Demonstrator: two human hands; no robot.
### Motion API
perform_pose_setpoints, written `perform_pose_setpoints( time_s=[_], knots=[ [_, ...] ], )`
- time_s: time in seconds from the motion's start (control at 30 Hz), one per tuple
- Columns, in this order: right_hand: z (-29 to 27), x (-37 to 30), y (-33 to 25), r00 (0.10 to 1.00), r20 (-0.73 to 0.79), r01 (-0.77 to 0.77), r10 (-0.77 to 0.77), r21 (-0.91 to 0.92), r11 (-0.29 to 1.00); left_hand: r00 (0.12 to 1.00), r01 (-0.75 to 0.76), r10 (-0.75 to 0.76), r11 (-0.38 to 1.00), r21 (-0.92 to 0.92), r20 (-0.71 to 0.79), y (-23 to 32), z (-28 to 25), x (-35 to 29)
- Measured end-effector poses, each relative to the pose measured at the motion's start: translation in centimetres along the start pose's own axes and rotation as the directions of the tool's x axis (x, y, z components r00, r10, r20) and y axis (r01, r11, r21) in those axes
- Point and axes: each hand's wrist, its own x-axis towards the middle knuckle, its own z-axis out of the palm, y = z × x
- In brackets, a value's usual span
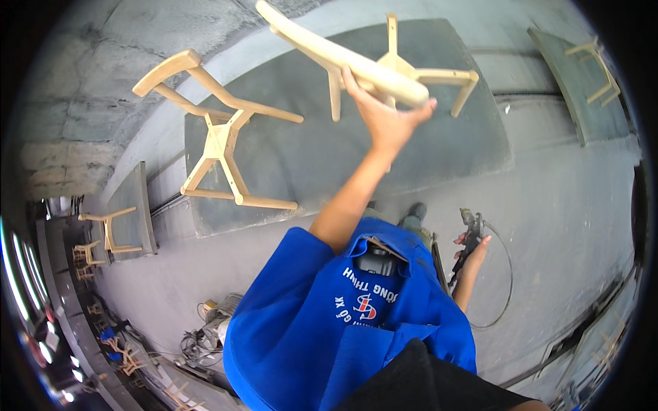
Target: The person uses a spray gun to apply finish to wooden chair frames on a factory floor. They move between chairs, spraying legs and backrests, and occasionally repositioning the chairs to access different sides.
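Observation:
A pale wooden chair frame [343, 57] without a seat tilts above the grey board. My left hand [391, 122] is raised and closed around the near end of its curved back rail. Low on my right side, my right hand [474, 257] grips a dark spray gun [471, 236], its nozzle end pointing away from me. A thin hose [510, 274] loops from the gun down toward the floor. Left of the held frame, a second pale chair frame [218, 140] rests on the board, its legs toward me.
The large grey board [329, 161] lies in front of my feet [413, 214]. Smaller boards with chair frames stand at the far right [581, 85] and left [130, 219]. Tangled hoses and equipment [205, 335] sit at lower left. A grey wall [89, 89] rises at upper left.

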Motion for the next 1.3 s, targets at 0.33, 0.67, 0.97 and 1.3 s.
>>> perform_pose_setpoints(
  time_s=[0.33, 0.67, 0.97, 1.3],
  knots=[
    [-5.1, 12.6, -10.0, 0.985, 0.09, 0.158, -0.147, -0.125, 0.979, 0.995, 0.079, -0.079, 0.997, -0.009, -0.054, -0.1, -4.3, -5.5],
    [1.0, 25.5, -23.2, 0.926, 0.257, 0.202, -0.276, 0.279, 0.939, 0.99, -0.098, 0.093, 0.994, 0.05, 0.102, 1.9, -11.2, 0.4],
    [5.1, 36.5, -14.9, 0.972, 0.226, -0.126, 0.071, 0.242, 0.962, 0.988, 0.018, -0.019, 1.0, 0.01, 0.152, 0.3, -13.1, 5.5],
    [-6.1, 30.7, -7.9, 0.999, -0.012, -0.033, 0.032, -0.124, 0.992, 0.978, 0.125, -0.124, 0.992, 0.008, 0.166, -2.0, -13.9, 9.0]
  ],
)
